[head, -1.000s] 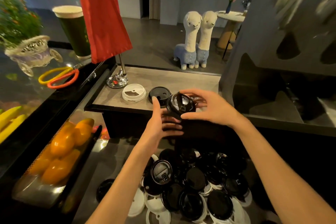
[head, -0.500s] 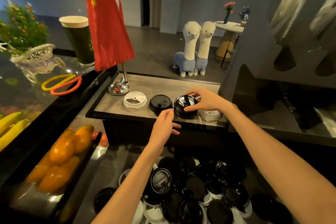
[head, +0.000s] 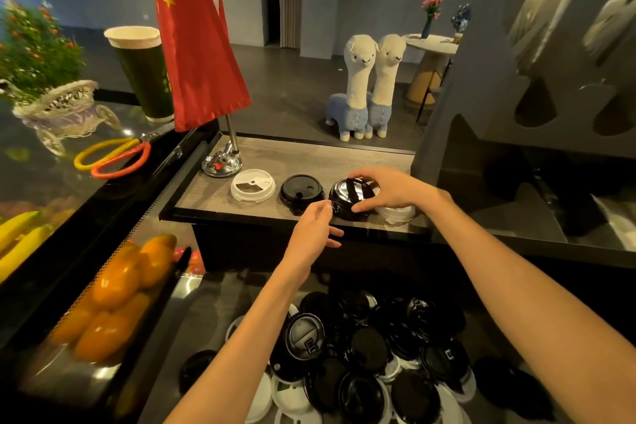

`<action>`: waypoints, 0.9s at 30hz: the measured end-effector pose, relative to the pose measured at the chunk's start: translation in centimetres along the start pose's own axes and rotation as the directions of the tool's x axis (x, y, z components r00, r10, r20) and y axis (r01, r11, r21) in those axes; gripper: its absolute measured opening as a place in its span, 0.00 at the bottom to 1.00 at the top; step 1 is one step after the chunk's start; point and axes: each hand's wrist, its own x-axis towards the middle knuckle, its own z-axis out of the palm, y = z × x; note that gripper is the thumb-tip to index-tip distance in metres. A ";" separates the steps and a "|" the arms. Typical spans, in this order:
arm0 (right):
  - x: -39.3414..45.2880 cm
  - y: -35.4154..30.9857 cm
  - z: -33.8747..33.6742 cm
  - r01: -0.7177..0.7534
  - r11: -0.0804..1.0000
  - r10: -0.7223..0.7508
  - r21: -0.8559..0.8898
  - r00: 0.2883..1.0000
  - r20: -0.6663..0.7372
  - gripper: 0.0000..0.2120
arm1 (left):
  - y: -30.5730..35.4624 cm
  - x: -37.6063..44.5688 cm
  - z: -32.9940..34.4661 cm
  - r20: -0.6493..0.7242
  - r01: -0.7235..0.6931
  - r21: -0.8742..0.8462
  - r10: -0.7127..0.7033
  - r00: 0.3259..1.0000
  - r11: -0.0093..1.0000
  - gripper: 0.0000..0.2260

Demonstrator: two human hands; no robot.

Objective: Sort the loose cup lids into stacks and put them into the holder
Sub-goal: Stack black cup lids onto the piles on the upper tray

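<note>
The grey holder (head: 516, 86) fills the right side, its dark slots opening toward the person, just beyond the right end of the wooden shelf (head: 309, 158). On the lower bench (head: 206, 303), nearest the person, lies the big heap of loose lids (head: 361, 354), black and white mixed, between the two forearms. Along the shelf's front edge runs a row: a white lid (head: 253, 185), a black lid (head: 301, 191), then a short black stack (head: 351, 198) with a pale stack (head: 395, 213) touching its right side. The right hand (head: 389, 191) arches over the black stack, fingers (head: 361, 208) curled round its rim and clamped on it. The left hand (head: 313, 230) hovers just left of that stack, fingers relaxed and apart, holding nothing. The stack stands upright, its axis vertical, and the holder lies to its right, so the right hand is the nearer one to carry it; the pale stack sits in that path, and the flag base (head: 222, 165) stands well clear at the left
</note>
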 end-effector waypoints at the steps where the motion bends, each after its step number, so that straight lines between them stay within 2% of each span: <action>1: -0.3 -0.2 -0.1 -0.004 1.000 0.004 -0.008 1.000 0.005 0.40 | 0.0 -0.1 0.0 -0.007 -0.015 -0.004 0.015 1.000 1.000 0.20; 3: -1.4 -0.7 -0.3 -0.014 1.000 0.014 -0.005 1.000 -0.020 0.43 | 0.0 -0.7 -0.3 -0.040 -0.072 -0.013 0.071 0.997 0.997 0.17; 5: -3.1 -1.4 -0.3 -0.011 1.000 0.015 0.023 0.988 -0.154 0.42 | -0.3 -1.7 -0.8 -0.071 -0.131 -0.028 0.129 0.989 0.991 0.13; 7: -5.4 -2.0 0.6 0.046 0.992 -0.003 0.115 0.938 -0.346 0.32 | -1.3 -2.8 -1.4 -0.059 -0.149 -0.036 0.147 0.987 0.988 0.12; 9: -8.0 -2.5 2.5 0.151 0.949 -0.017 0.276 0.900 -0.435 0.20 | -3.5 -4.1 -1.9 -0.028 -0.134 -0.002 0.134 0.991 0.991 0.12; 11: -10.4 -2.3 5.5 0.204 0.887 -0.037 0.414 0.925 -0.378 0.11 | -6.8 -5.4 -2.4 -0.009 -0.130 0.113 0.132 0.991 0.985 0.09; 13: -12.1 -1.4 9.9 0.136 0.866 -0.021 0.482 0.971 -0.237 0.08 | -11.0 -6.2 -2.8 0.040 -0.139 0.331 0.133 0.990 0.933 0.05; 14: -12.6 -0.6 12.4 0.080 0.876 -0.002 0.476 0.987 -0.161 0.08 | -13.0 -6.6 -2.9 0.084 -0.124 0.438 0.097 0.992 0.891 0.06; 16: -13.1 1.3 17.4 -0.026 0.923 0.039 0.383 0.999 -0.028 0.14 | -16.3 -7.3 -2.8 0.169 -0.093 0.566 -0.005 0.986 0.819 0.10; 18: -13.5 2.9 21.2 -0.084 0.976 0.068 0.203 0.994 0.082 0.25 | -19.1 -7.9 -2.4 0.263 -0.126 0.643 -0.064 0.963 0.756 0.17; 20: -13.8 3.9 23.6 -0.071 0.996 0.063 0.045 0.985 0.160 0.36 | -21.0 -8.4 -2.0 0.330 -0.190 0.727 -0.093 0.939 0.660 0.24; 22: -14.1 4.4 25.3 -0.035 0.999 0.038 -0.020 0.980 0.197 0.45 | -22.2 -8.5 -1.7 0.372 -0.253 0.784 -0.103 0.922 0.567 0.30; 24: -14.3 4.8 26.6 -0.033 0.999 0.039 -0.032 0.979 0.198 0.48 | -22.9 -8.5 -1.2 0.434 -0.340 0.829 -0.126 0.892 0.445 0.37; 26: -14.2 5.1 27.1 -0.038 0.999 0.043 -0.027 0.981 0.189 0.47 | -22.8 -8.4 -0.4 0.457 -0.386 0.865 -0.189 0.869 0.320 0.42; 27: -14.1 5.2 27.0 -0.040 0.999 0.043 -0.019 0.981 0.189 0.45 | -22.7 -8.3 -0.1 0.454 -0.389 0.875 -0.212 0.865 0.289 0.44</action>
